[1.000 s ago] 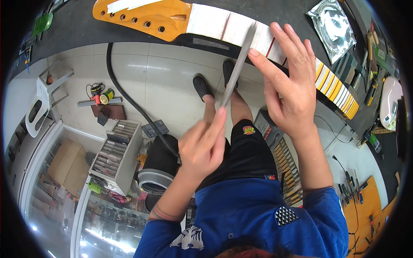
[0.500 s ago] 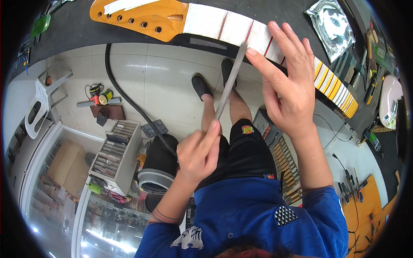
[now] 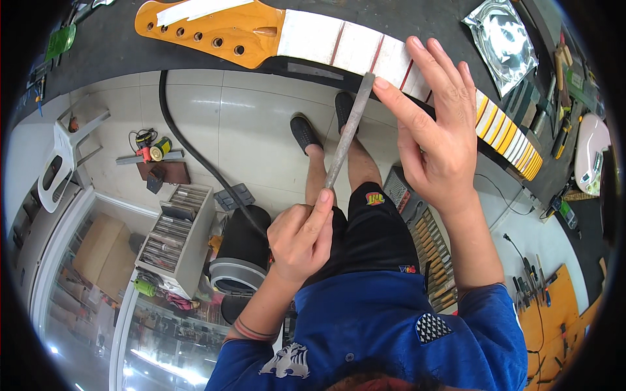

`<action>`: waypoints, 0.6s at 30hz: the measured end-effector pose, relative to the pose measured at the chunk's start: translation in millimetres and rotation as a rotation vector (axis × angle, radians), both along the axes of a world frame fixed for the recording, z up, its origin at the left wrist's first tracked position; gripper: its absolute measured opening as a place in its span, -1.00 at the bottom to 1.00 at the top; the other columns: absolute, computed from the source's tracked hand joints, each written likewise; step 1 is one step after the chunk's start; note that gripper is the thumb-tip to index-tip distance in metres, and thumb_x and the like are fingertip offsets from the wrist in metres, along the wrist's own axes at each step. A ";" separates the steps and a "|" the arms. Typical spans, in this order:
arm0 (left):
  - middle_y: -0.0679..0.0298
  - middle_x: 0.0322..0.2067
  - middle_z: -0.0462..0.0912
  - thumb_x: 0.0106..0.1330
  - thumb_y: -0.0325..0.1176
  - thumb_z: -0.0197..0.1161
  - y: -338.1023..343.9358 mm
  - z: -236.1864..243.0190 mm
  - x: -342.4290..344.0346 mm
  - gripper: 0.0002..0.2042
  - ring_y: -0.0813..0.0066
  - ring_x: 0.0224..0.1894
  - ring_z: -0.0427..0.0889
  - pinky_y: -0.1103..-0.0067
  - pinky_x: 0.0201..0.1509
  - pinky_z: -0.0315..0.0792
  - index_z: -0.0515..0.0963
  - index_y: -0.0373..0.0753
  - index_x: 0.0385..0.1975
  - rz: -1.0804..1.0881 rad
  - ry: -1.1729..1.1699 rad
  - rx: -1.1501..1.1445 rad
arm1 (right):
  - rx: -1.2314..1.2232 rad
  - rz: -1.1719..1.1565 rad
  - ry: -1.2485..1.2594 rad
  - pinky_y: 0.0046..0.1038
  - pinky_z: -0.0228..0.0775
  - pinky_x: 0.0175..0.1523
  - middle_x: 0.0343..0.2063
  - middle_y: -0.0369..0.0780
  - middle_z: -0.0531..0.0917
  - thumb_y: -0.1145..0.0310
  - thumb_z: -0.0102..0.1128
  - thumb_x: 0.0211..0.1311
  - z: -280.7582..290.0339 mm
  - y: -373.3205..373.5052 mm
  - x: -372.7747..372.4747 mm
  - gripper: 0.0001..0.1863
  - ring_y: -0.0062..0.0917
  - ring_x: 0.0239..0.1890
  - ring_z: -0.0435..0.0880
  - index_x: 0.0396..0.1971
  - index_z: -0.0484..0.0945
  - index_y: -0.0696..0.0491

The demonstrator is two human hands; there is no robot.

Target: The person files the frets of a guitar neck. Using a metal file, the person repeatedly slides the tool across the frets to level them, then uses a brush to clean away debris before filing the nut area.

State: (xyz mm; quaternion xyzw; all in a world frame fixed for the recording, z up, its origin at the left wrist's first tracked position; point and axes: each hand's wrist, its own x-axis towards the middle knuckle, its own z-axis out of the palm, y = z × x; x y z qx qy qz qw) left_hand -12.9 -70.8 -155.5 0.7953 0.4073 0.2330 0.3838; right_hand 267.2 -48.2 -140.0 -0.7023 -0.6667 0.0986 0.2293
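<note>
A guitar neck (image 3: pixel 313 39) lies along the bench at the top of the view, its amber headstock with tuner holes to the left. White tape covers much of its fretboard between dark reddish fret lines; yellow strips show toward the right end. My left hand (image 3: pixel 298 238) is closed around a long grey metal file (image 3: pixel 347 140), index finger stretched along it. The file's far tip is at the neck's near edge, beside a fret line. My right hand (image 3: pixel 443 127) rests over the neck with fingers stretched out, its index fingertip next to the file's tip.
A silver foil packet (image 3: pixel 501 42) and several hand tools lie on the dark bench (image 3: pixel 104 45) around the neck. A black hose (image 3: pixel 189 150) runs down to a black bin (image 3: pixel 241 260). Left of it stands a drawer box (image 3: pixel 173 238); a white chair (image 3: pixel 62 159) is farther left.
The file has drawn back slightly toward me, its tip now lower at the neck's edge, and its face has turned a little. My right hand has barely moved.
</note>
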 end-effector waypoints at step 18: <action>0.21 -0.50 0.55 0.36 -0.75 0.37 33.8 11.3 39.1 -0.43 0.40 -0.54 0.46 0.50 -0.43 0.38 0.63 -0.43 0.42 0.019 -0.087 -0.106 | -0.005 -0.003 0.006 0.22 0.09 0.67 0.51 0.05 0.57 0.68 0.27 0.09 2.7 2.0 -1.0 -0.31 0.06 0.58 0.50 0.25 0.83 -0.15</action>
